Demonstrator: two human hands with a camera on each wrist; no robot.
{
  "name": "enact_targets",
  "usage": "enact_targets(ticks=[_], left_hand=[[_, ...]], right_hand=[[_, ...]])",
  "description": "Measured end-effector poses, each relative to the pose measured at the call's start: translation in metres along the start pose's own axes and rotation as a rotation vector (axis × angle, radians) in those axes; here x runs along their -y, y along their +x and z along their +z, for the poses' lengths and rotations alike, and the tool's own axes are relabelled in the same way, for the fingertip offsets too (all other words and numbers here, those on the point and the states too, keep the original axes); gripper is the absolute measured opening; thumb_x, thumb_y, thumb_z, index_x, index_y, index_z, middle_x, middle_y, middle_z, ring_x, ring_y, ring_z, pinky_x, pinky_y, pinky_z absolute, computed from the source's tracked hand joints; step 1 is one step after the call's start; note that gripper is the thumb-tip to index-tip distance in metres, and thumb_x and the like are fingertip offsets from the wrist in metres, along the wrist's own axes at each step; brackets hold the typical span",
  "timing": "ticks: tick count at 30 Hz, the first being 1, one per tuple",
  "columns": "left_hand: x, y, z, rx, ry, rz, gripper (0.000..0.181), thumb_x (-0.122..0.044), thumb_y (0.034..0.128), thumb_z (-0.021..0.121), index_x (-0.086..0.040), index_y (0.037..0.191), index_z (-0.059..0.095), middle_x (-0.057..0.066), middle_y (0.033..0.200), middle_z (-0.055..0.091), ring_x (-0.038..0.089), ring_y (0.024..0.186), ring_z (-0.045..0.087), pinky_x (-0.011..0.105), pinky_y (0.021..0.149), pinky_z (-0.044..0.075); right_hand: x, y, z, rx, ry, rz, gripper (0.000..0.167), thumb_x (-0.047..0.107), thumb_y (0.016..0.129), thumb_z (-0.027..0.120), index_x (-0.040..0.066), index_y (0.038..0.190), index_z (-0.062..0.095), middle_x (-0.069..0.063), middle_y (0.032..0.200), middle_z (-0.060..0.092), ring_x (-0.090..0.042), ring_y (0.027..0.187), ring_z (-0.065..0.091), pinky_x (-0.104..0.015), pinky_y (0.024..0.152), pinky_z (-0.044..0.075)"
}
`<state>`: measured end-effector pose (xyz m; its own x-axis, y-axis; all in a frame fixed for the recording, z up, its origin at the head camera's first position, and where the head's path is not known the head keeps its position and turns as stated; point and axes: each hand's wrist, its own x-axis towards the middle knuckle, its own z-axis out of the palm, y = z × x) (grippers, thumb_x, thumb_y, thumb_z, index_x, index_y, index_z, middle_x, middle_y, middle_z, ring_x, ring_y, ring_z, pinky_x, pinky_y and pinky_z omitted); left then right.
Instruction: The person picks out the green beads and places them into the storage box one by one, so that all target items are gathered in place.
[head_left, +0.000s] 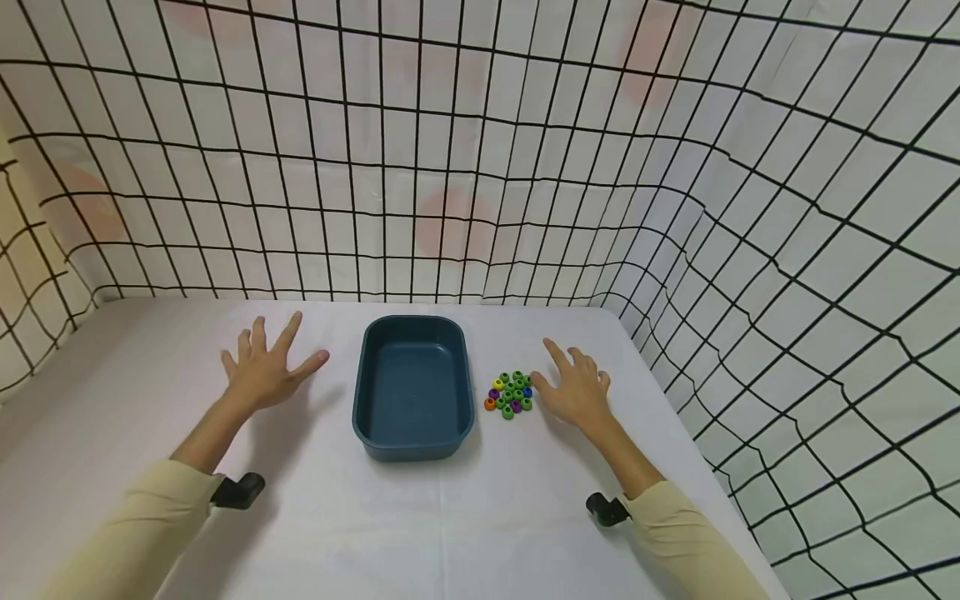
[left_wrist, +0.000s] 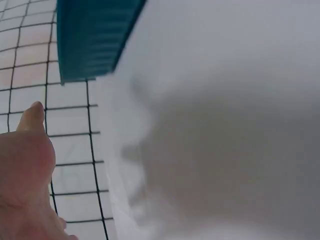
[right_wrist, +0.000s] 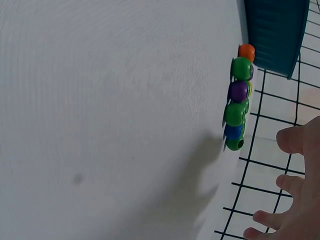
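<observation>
A dark blue rectangular bin [head_left: 414, 450] stands on the white table, with only its bare floor showing inside. Just right of it lies a loose cluster of beads [head_left: 508, 396], mostly green, with a few purple, yellow, orange and blue ones. My left hand [head_left: 262, 375] hovers left of the bin, fingers spread and nothing held. On the other side, my right hand [head_left: 576, 392] is over the table beside the beads, thumb nearest them, fingers apart and slightly bent. In the right wrist view, a gap shows between the thumb and the beads [right_wrist: 237, 92].
A black wire grid [head_left: 420, 175] rises behind the white tabletop [head_left: 420, 533] and along its right side, backed by pale sheeting. Each sleeve cuff carries a small black camera, one on the left [head_left: 238, 491] and one on the right [head_left: 606, 509].
</observation>
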<state>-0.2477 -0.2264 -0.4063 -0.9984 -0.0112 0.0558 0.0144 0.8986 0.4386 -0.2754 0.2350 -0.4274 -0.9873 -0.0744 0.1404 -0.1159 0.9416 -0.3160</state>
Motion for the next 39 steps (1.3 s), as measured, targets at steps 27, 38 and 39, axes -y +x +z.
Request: enact_targets(ticks=[27,38,39], left_hand=[[-0.036,0.004,0.019,0.39,-0.683,-0.019,0.093,-0.053,0.0999,0.058,-0.035,0.163,-0.008,0.032,0.166,0.006,0.05,0.154,0.01,0.07,0.12,0.017],[-0.03,0.003,0.027,0.457,-0.916,0.006,0.084,-0.021,0.1052,0.056,-0.023,0.165,-0.003,0.031,0.166,0.008,0.044,0.155,0.015,0.059,0.123,0.022],[-0.029,0.003,0.027,0.462,-0.924,0.012,0.084,-0.02,0.1052,0.056,-0.021,0.165,-0.003,0.031,0.166,0.008,0.044,0.154,0.017,0.059,0.122,0.023]], right_hand=[[0.0,0.008,0.01,0.031,0.455,0.033,0.043,0.019,0.093,0.071,0.009,0.135,0.065,-0.021,0.124,0.07,-0.037,0.115,0.067,-0.05,0.095,0.056],[-0.005,0.012,0.013,0.056,0.53,0.098,0.03,0.02,0.092,0.073,0.01,0.121,0.074,-0.013,0.115,0.076,-0.034,0.112,0.069,-0.051,0.099,0.053],[-0.005,0.012,0.013,0.057,0.533,0.1,0.03,0.02,0.092,0.073,0.01,0.12,0.074,-0.013,0.115,0.076,-0.034,0.113,0.068,-0.051,0.1,0.052]])
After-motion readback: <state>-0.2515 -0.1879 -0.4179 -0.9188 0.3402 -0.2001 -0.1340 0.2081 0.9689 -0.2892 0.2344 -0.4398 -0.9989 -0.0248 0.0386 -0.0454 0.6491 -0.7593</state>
